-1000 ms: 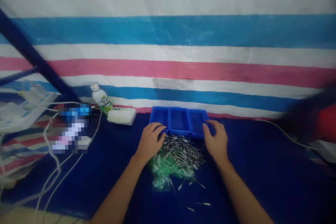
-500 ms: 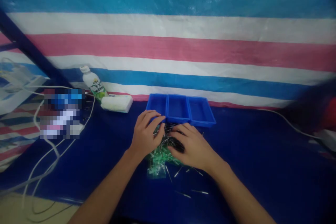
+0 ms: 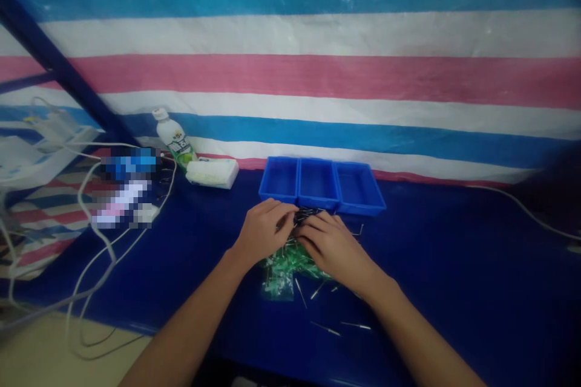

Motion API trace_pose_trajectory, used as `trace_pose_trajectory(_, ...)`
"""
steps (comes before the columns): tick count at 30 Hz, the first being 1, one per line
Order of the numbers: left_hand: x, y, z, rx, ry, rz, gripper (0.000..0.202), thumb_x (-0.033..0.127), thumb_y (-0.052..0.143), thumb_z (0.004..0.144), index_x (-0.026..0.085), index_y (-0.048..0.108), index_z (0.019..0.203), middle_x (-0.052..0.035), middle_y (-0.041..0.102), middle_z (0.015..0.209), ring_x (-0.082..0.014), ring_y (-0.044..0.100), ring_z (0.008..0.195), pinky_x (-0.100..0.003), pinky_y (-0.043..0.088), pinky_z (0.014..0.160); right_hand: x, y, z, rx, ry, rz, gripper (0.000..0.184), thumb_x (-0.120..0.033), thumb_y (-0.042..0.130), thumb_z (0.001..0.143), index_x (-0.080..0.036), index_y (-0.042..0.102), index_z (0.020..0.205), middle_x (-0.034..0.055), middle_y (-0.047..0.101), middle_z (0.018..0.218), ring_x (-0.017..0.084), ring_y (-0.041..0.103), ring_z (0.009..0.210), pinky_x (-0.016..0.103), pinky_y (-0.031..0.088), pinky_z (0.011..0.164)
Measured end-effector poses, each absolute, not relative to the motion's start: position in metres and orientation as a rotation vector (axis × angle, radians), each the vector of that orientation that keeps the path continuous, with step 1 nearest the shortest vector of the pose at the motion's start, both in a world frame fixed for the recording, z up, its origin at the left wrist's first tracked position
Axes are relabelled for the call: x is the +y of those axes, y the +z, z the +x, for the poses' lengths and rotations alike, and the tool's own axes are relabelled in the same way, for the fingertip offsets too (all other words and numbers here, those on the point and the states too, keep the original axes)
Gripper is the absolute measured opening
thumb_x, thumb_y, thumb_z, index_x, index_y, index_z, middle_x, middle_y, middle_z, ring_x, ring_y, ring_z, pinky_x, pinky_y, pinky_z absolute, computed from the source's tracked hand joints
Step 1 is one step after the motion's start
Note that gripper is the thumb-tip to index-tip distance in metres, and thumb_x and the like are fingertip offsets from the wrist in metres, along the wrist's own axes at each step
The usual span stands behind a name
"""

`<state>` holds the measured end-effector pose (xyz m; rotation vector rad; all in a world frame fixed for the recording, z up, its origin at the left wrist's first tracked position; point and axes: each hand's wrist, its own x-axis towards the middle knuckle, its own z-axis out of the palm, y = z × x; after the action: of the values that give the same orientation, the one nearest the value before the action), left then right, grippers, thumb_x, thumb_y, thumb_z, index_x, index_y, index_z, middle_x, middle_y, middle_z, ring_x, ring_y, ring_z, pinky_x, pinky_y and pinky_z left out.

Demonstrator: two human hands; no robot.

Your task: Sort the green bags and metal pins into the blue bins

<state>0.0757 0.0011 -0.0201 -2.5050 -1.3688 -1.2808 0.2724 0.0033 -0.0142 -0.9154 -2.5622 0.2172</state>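
My left hand (image 3: pixel 265 231) is at the pile of thin metal pins (image 3: pixel 309 213), its thumb and fingers closed around some of them. From the other side, my right hand (image 3: pixel 334 246) curls its fingers over the same pile, fingertips close to the left hand's. What its fingers hold is mostly hidden. Under and in front of the hands lie clear green plastic bags (image 3: pixel 279 281). Several loose pins (image 3: pixel 325 329), each with a thicker silvery end, are scattered nearer to me. Just behind the hands stand three joined blue trays (image 3: pixel 359 184) with no contents visible.
A white bottle (image 3: pixel 173 136) with a green label and a white tissue pack (image 3: pixel 213 173) stand at the back left. White cables (image 3: pixel 111 257) trail down the left side of the dark blue table (image 3: pixel 454 290). A striped sheet (image 3: pixel 318 78) hangs behind.
My fingers have drawn closer together over the pins, and the gap between my hands has narrowed. The whole view has shifted slightly, so things appear further right.
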Motion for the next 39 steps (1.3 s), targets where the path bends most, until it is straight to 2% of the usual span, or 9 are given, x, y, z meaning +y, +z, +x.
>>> trace_pose_trajectory(6,-0.001,-0.018,0.079,-1.436,-1.202,-2.590,0.020,0.019,0.050,0.096,0.020,0.069,0.103,-0.0038,0.072,0.085,-0.0188,0.065,0.079,-0.034,0.052,0.077,0.002,-0.014,0.273,-2.596,0.169,-0.874,0.025,-0.006,0.051,0.095,-0.021,0.069,0.100,0.0070,0.067,0.098,0.024,0.055,0.093,0.038,0.041,0.076)
trace_pose_trajectory(10,0.001,-0.017,0.079,-1.481,-1.179,-2.614,0.022,0.026,0.049,0.099,0.021,0.070,0.103,-0.0039,0.073,0.086,-0.0192,0.065,0.079,-0.035,0.051,0.077,0.005,-0.012,0.276,-2.509,0.209,-0.878,0.026,-0.009,0.048,0.097,-0.022,0.069,0.107,0.0085,0.068,0.100,0.025,0.056,0.092,0.038,0.042,0.076)
trace_pose_trajectory(15,0.002,-0.017,0.075,-1.553,-1.141,-2.678,0.023,0.031,0.050,0.100,0.021,0.070,0.103,-0.0031,0.073,0.090,-0.0196,0.066,0.086,-0.035,0.051,0.083,0.012,-0.015,0.278,-2.237,0.572,-0.827,0.024,-0.015,0.049,0.099,-0.024,0.070,0.106,0.0060,0.071,0.099,0.022,0.063,0.092,0.038,0.048,0.084)
trace_pose_trajectory(21,0.003,-0.015,0.073,-1.583,-1.091,-2.820,0.024,0.037,0.053,0.099,0.021,0.070,0.094,-0.0026,0.070,0.083,-0.0188,0.064,0.081,-0.033,0.048,0.075,0.020,-0.020,0.278,-1.921,0.810,-0.935,0.012,-0.017,0.062,0.091,-0.022,0.072,0.095,0.0031,0.075,0.092,0.019,0.069,0.082,0.032,0.052,0.075)
trace_pose_trajectory(25,0.004,-0.016,0.074,-1.581,-1.166,-2.823,0.017,0.030,0.055,0.097,0.021,0.069,0.092,-0.0014,0.069,0.081,-0.0183,0.063,0.079,-0.032,0.047,0.072,0.021,-0.019,0.278,-1.897,0.868,-0.961,0.011,-0.019,0.064,0.089,-0.022,0.072,0.095,0.0034,0.076,0.090,0.019,0.070,0.079,0.032,0.053,0.071)
trace_pose_trajectory(28,0.006,-0.018,0.074,-1.590,-1.228,-2.798,0.018,0.028,0.054,0.098,0.021,0.068,0.091,-0.0014,0.069,0.082,-0.0179,0.063,0.079,-0.033,0.047,0.073,0.020,-0.017,0.279,-1.984,0.806,-0.906,0.014,-0.018,0.060,0.091,-0.023,0.072,0.097,0.0039,0.075,0.094,0.019,0.069,0.084,0.034,0.053,0.076)
trace_pose_trajectory(31,0.009,-0.018,0.074,-1.661,-1.351,-2.723,0.019,0.028,0.054,0.098,0.020,0.068,0.089,-0.0014,0.070,0.083,-0.0170,0.064,0.078,-0.032,0.047,0.072,0.020,-0.017,0.280,-2.035,0.779,-0.879,0.020,-0.017,0.056,0.094,-0.025,0.072,0.104,0.0037,0.074,0.099,0.019,0.068,0.088,0.035,0.052,0.080)
trace_pose_trajectory(34,0.010,-0.017,0.075,-1.731,-1.537,-2.669,0.017,0.030,0.058,0.096,0.020,0.070,0.090,-0.0018,0.071,0.084,-0.0163,0.064,0.076,-0.029,0.048,0.068,0.020,-0.017,0.281,-2.017,0.783,-0.923,0.020,-0.022,0.062,0.093,-0.027,0.071,0.110,0.0033,0.074,0.096,0.020,0.067,0.085,0.037,0.052,0.078)
trace_pose_trajectory(39,0.009,-0.016,0.079,-1.794,-1.719,-2.694,0.015,0.030,0.064,0.091,0.020,0.073,0.086,-0.0018,0.072,0.080,-0.0162,0.065,0.074,-0.028,0.049,0.067,0.020,-0.014,0.280,-1.956,0.745,-0.923,0.009,-0.029,0.065,0.093,-0.026,0.072,0.095,0.0034,0.075,0.096,0.022,0.066,0.092,0.042,0.050,0.085)
